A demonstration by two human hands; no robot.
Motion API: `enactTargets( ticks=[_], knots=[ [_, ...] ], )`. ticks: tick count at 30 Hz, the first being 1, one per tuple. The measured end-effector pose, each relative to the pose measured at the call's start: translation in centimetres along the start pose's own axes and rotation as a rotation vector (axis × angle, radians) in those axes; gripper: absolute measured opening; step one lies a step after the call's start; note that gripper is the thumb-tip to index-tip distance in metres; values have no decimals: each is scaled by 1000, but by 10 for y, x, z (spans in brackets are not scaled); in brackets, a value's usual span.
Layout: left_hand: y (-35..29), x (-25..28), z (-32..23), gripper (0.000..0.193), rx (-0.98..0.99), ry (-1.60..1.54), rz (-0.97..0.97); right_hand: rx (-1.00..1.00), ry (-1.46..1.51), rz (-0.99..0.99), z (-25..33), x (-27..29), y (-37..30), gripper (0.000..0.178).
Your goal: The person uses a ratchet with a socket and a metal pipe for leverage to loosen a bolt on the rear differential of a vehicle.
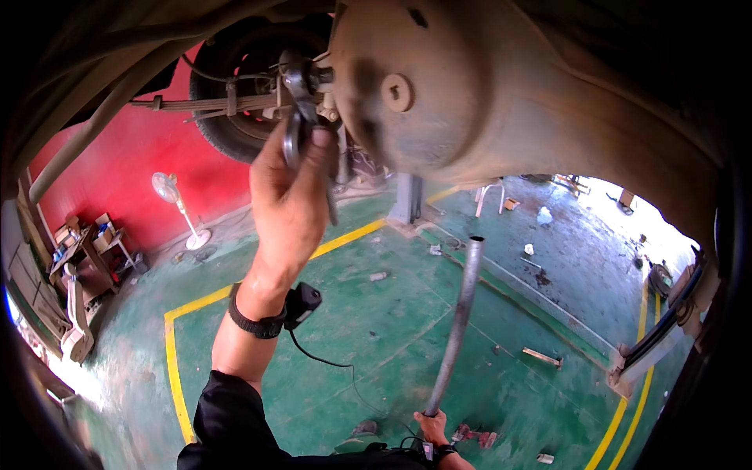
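Rust-brown axle housing [454, 102] looms closest, filling twelve to two o'clock, its round plug [397, 92] in place. Sweeping from the left now: a standing fan [166, 187] out at nine, a tire [215, 135] at eleven, then the left hand [288, 188] up at ten, thumb and fingers wrapped tight around a wrench [299, 88]. That wrench points to eleven, its head apparently meeting a short stub [324, 76] beside the housing! Down at half past five, the right hand [432, 427] curls its fingers round the foot of a leaning grey pipe [460, 321]. Early going, I'd judge: wrench up at the stub, yes; stub and plug both on; pipe well apart from the wrench, top end free. Remaining, by my reading: the wrench work. Is the stub loose? Can't tell.
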State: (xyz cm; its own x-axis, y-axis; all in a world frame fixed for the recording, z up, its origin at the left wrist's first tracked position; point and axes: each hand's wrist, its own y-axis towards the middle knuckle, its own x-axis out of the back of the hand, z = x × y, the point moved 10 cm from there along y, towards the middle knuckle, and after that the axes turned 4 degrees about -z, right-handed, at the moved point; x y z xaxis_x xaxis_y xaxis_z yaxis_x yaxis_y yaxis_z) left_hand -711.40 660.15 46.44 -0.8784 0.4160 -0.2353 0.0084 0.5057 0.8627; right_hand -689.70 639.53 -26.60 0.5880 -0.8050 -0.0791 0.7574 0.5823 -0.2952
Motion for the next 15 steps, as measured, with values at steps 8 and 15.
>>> enactTargets(
  ticks=[8, 15],
  knots=[
    [-45, -11, 1, 17, 144, 1, 132, 144, 1, -95, 37, 15, -3, 23],
    [-70, -6, 1, 17, 147, 110, 132, 420, -149, -58, 133, 10, -15, 24]
  ],
)
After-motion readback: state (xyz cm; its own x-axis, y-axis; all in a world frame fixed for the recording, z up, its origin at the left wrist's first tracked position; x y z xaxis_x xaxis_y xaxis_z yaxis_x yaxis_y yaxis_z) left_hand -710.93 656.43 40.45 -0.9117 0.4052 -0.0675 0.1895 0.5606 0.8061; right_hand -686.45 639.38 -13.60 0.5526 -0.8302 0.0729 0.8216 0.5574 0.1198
